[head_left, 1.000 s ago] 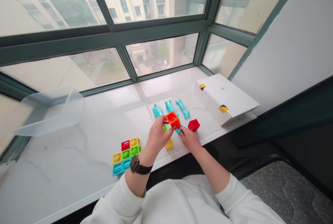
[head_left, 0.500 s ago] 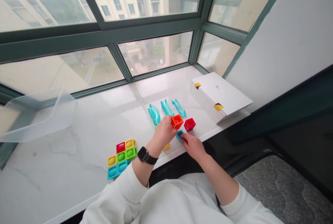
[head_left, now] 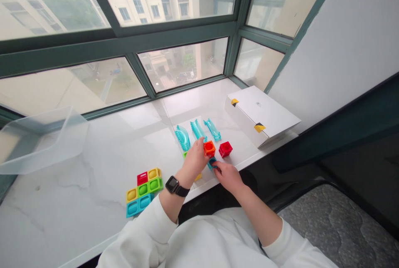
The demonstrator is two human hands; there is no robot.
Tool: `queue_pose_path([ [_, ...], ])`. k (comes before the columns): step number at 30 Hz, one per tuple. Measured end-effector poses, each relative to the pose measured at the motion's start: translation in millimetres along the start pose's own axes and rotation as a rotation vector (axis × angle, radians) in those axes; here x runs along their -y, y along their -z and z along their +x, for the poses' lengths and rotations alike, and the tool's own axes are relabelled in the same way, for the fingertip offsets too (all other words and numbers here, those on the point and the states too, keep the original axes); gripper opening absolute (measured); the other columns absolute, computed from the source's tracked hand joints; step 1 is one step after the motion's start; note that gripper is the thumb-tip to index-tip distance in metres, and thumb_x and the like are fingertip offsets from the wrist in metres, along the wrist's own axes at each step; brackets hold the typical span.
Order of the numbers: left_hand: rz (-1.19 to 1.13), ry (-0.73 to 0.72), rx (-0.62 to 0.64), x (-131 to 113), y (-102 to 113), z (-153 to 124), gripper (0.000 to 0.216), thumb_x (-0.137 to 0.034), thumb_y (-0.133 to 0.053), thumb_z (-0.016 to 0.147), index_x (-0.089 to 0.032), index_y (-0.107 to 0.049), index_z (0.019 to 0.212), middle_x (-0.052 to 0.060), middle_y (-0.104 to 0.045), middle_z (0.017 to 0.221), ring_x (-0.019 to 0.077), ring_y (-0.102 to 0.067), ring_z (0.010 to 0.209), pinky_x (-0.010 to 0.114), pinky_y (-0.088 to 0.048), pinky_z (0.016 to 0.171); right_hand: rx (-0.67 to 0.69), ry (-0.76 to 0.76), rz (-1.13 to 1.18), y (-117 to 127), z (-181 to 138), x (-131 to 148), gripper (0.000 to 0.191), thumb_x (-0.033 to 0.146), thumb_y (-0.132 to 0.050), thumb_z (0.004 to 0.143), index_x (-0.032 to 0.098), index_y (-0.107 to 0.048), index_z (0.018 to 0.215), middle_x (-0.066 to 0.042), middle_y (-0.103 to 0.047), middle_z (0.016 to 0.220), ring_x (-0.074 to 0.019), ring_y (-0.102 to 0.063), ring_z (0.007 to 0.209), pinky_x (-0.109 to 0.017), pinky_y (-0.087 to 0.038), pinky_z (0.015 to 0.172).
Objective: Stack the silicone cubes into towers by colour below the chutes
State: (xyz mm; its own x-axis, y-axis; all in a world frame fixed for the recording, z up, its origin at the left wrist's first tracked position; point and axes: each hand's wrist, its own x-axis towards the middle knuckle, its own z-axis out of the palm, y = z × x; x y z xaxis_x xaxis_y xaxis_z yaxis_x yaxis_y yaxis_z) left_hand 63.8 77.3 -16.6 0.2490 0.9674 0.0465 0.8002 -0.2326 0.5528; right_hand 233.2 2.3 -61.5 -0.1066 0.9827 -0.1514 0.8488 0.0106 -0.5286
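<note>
My left hand (head_left: 195, 159), with a black watch on its wrist, is closed on an orange cube block (head_left: 209, 148) that has a round hole in its top. Just below it, a blue block (head_left: 212, 163) is pinched between the fingers of my right hand (head_left: 230, 175). The two blocks are close together; whether they touch I cannot tell. Right of them sits a red cube block (head_left: 225, 149). A green block (head_left: 185, 154) and a yellow block (head_left: 198, 176) are mostly hidden by my left hand and forearm.
Clear turquoise track pieces lie behind my hands: a curved stack (head_left: 182, 137) and trough pieces (head_left: 212, 129). Several coloured blocks (head_left: 143, 189) stand grouped at left. A translucent plastic bin (head_left: 43, 143) is far left, a white box (head_left: 263, 114) at right. The marble sill's front edge runs below my hands.
The orange block in my left hand has come down slightly towards the blue block and tilted a little. My right hand keeps its pinch on the blue block. The whole view has shifted slightly.
</note>
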Motion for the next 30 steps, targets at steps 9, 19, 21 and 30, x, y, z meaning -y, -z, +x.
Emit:
queue_pose_path([
  [9,0.107,-0.046,0.055,-4,5,1,0.036,-0.018,-0.070,0.088,-0.023,-0.054,0.120,0.011,-0.069,0.113,0.0285,-0.072,0.100,0.037,-0.055,0.086,0.009,-0.023,-0.010,4,2,3,0.025,0.030,-0.059,0.100,0.030,-0.076,0.118,-0.004,-0.081,0.097,-0.0243,-0.075,0.088,-0.030,-0.050,0.073],
  [19,0.144,-0.043,0.081,-9,6,-1,0.037,-0.019,-0.073,0.088,-0.021,-0.053,0.119,0.012,-0.071,0.112,0.0292,-0.073,0.100,0.036,-0.054,0.083,0.026,-0.013,-0.011,6,-3,1,0.022,0.030,-0.061,0.100,0.031,-0.077,0.114,-0.004,-0.081,0.097,-0.0249,-0.075,0.088,-0.031,-0.049,0.074],
  [21,0.138,-0.027,0.083,-8,7,0,0.038,-0.023,-0.076,0.088,-0.021,-0.054,0.118,0.012,-0.072,0.112,0.0295,-0.073,0.101,0.036,-0.054,0.083,0.030,-0.009,-0.013,7,-5,0,0.022,0.030,-0.061,0.100,0.031,-0.078,0.113,-0.004,-0.082,0.099,-0.0250,-0.075,0.089,-0.031,-0.048,0.075],
  [30,0.118,-0.063,0.063,3,1,2,0.055,-0.015,-0.072,0.089,-0.021,-0.047,0.138,0.014,-0.071,0.124,0.0300,-0.071,0.115,0.037,-0.054,0.091,0.044,-0.021,-0.012,8,-10,-2,0.022,0.032,-0.060,0.100,0.029,-0.078,0.114,-0.004,-0.082,0.098,-0.0241,-0.075,0.089,-0.030,-0.047,0.075],
])
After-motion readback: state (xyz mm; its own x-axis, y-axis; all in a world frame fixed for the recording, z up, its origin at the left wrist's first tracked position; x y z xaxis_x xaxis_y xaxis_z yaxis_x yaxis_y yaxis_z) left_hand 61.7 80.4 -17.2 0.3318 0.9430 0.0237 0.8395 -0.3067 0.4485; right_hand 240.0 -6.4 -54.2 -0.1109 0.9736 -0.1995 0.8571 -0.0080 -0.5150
